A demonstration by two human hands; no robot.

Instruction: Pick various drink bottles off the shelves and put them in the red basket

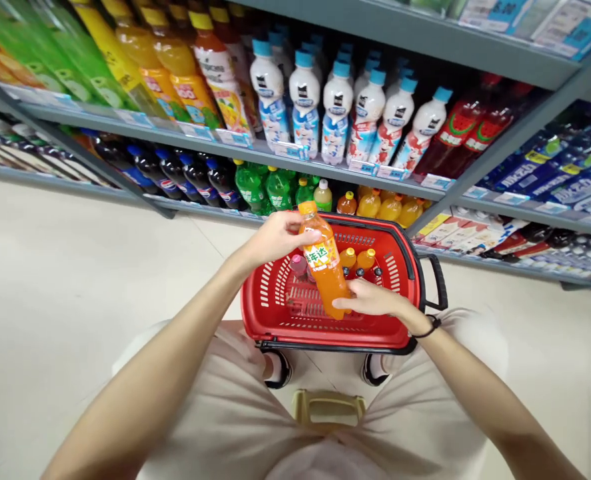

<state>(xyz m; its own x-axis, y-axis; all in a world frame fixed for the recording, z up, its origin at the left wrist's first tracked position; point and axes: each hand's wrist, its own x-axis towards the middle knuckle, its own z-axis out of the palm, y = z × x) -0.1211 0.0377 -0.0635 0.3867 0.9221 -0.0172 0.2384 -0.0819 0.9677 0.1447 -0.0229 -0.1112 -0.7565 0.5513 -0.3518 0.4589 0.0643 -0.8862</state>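
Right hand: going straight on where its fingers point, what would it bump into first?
Most likely the orange bottle, which the right hand seems to hold near the base, though depth is unclear.

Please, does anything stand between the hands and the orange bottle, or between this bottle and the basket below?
Nothing visible does. The left hand and right hand touch the orange bottle; no obstacle shows between it and the red basket, though it hides part of the inside.
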